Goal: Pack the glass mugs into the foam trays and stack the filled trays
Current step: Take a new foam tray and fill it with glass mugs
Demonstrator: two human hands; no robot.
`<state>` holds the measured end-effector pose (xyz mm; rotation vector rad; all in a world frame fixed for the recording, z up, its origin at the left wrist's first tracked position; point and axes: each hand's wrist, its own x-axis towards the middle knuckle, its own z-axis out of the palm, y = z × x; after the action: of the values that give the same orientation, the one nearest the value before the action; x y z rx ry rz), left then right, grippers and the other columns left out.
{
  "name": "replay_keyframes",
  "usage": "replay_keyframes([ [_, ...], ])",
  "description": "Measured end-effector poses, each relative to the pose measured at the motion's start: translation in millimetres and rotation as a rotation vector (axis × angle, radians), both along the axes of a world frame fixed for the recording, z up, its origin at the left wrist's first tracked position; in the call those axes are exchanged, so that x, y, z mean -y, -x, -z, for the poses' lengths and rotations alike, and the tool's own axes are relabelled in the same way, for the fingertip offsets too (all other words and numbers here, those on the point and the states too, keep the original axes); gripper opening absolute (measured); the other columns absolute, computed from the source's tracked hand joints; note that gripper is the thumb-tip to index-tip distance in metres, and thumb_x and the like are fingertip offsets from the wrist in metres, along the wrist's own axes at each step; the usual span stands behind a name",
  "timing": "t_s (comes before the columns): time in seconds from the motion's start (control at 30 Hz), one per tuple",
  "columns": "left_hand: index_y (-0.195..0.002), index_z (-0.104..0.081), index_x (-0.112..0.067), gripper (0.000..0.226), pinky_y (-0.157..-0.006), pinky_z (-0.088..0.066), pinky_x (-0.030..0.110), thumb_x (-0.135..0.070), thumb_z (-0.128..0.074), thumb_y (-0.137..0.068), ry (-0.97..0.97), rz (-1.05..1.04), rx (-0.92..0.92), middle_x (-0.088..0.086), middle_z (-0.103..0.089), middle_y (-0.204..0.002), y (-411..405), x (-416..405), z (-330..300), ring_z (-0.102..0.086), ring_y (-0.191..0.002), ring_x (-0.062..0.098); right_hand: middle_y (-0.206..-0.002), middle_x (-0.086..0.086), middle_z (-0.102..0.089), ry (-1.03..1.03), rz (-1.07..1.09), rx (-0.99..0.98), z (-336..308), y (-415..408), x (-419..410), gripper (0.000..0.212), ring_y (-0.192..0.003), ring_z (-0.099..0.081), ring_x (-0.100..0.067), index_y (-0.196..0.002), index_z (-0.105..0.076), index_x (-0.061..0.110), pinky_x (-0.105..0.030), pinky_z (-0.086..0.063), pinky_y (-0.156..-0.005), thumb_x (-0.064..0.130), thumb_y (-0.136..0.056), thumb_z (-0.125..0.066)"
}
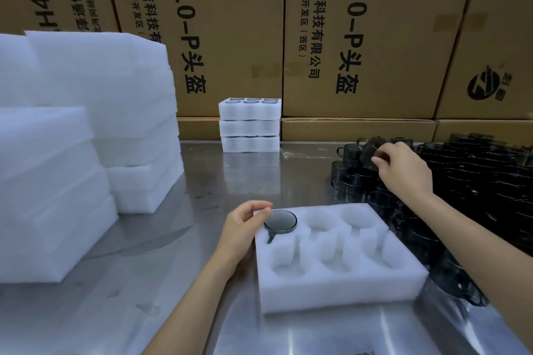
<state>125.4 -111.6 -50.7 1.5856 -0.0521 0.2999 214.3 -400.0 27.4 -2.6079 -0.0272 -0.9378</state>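
Observation:
A white foam tray (340, 288) with six round pockets lies on the steel table in front of me. One dark glass mug (280, 221) sits in its far-left pocket, handle slot toward me. My left hand (245, 232) grips the tray's far-left corner beside that mug. My right hand (403, 170) reaches into the pile of dark glass mugs (467, 181) at the right and grips one mug (370, 153) near the pile's top. Three filled trays (249, 125) stand stacked at the back.
Tall stacks of empty foam trays (86, 124) fill the left side of the table. Printed cardboard boxes (360, 37) form a wall behind. Bare steel table top (202, 297) shows between the stacks and the near tray.

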Motion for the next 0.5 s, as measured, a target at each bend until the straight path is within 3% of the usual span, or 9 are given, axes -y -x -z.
replay_keyframes([
  [0.1, -0.094, -0.071, -0.021, 0.009, -0.080, -0.050, 0.018, -0.018, -0.066, -0.087, 0.017, 0.009, -0.012, -0.008, -0.074, -0.089, -2.5, -0.5, -1.0, -0.067, -0.089, 0.006, -0.092, 0.010, -0.054, 0.016, -0.332, 0.045, -8.4, 28.9, -10.9, 0.004, -0.082, -0.057, -0.016, -0.092, -0.061, 0.022, -0.031, -0.043, -0.066, 0.023, -0.092, -0.057],
  [0.23, -0.094, -0.071, -0.019, 0.010, -0.089, -0.050, 0.029, -0.016, -0.069, -0.085, 0.056, 0.017, -0.046, -0.004, -0.074, -0.089, -5.6, -1.1, -6.9, -0.068, -0.089, 0.010, -0.094, 0.016, -0.057, 0.122, -0.677, -0.126, -6.2, 66.6, -25.3, 0.010, -0.085, -0.057, -0.002, -0.090, -0.061, 0.026, -0.029, -0.048, -0.073, 0.016, -0.090, -0.061],
  [0.4, -0.092, -0.071, -0.019, 0.010, -0.088, -0.050, 0.031, -0.016, -0.071, -0.083, 0.035, 0.010, -0.041, -0.003, -0.074, -0.087, -5.0, 0.1, -7.1, -0.069, -0.085, 0.009, -0.098, 0.019, -0.054, 0.265, -0.742, -0.293, -8.8, 84.1, -32.1, 0.015, -0.092, -0.054, -0.003, -0.091, -0.060, 0.030, -0.028, -0.046, -0.078, 0.016, -0.091, -0.059],
  [0.47, -0.092, -0.072, -0.020, 0.010, -0.090, -0.049, 0.032, -0.018, -0.072, -0.083, 0.009, 0.010, -0.043, -0.001, -0.074, -0.090, -4.1, 0.1, -7.0, -0.068, -0.088, 0.011, -0.100, 0.019, -0.053, 0.277, -0.724, -0.356, -11.2, 87.1, -34.8, 0.002, -0.096, -0.053, -0.007, -0.092, -0.058, 0.030, -0.031, -0.047, -0.079, 0.029, -0.090, -0.058],
  [0.5, -0.093, -0.072, -0.020, 0.010, -0.091, -0.049, 0.033, -0.018, -0.072, -0.083, -0.001, 0.012, -0.046, 0.000, -0.074, -0.091, -3.7, 0.1, -7.7, -0.068, -0.090, 0.012, -0.100, 0.019, -0.052, 0.285, -0.688, -0.383, -11.9, 88.2, -38.2, 0.009, -0.095, -0.053, -0.008, -0.090, -0.056, 0.032, -0.031, -0.047, -0.077, 0.041, -0.088, -0.056],
])
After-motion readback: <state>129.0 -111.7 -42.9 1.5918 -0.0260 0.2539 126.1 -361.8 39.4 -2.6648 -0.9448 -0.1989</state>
